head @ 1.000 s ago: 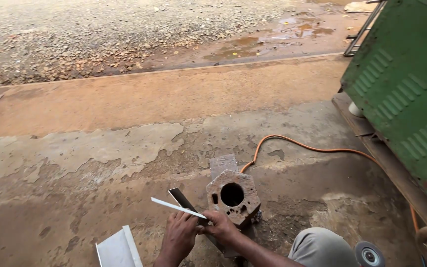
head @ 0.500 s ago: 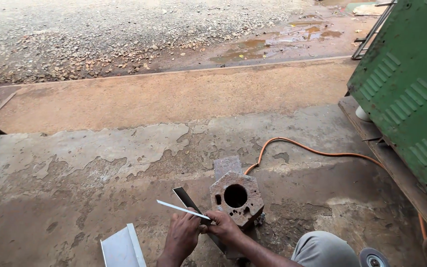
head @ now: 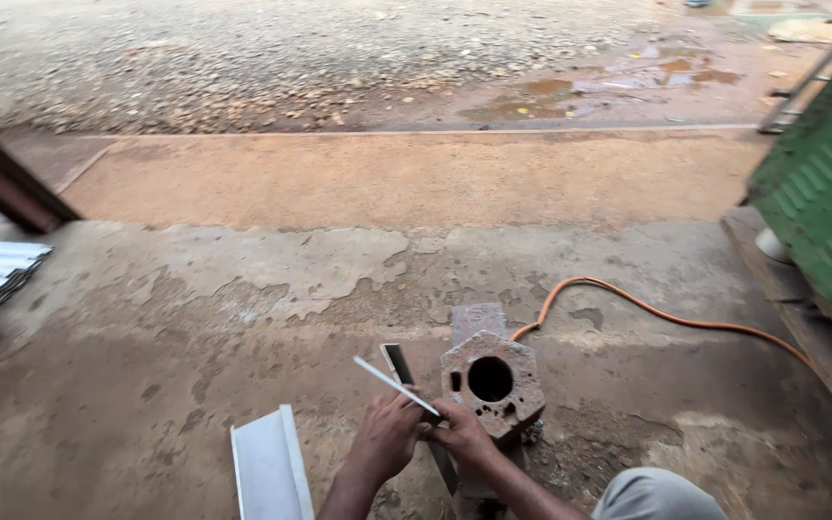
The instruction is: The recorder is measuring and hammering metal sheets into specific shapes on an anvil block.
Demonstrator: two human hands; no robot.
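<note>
Plainly, thin pale metal strip point(head: 395, 385), left hand point(head: 385, 435) and right hand point(head: 462, 435) both grasping it.

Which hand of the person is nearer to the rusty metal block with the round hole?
The right hand is nearer; it lies against the lower left edge of the rusty block. The left hand is farther left, at the thin white strip, apart from the block.

Soft, even daylight, no hard shadows; sharp centre, mild wide-angle stretching and slight blur toward the edges.
</note>
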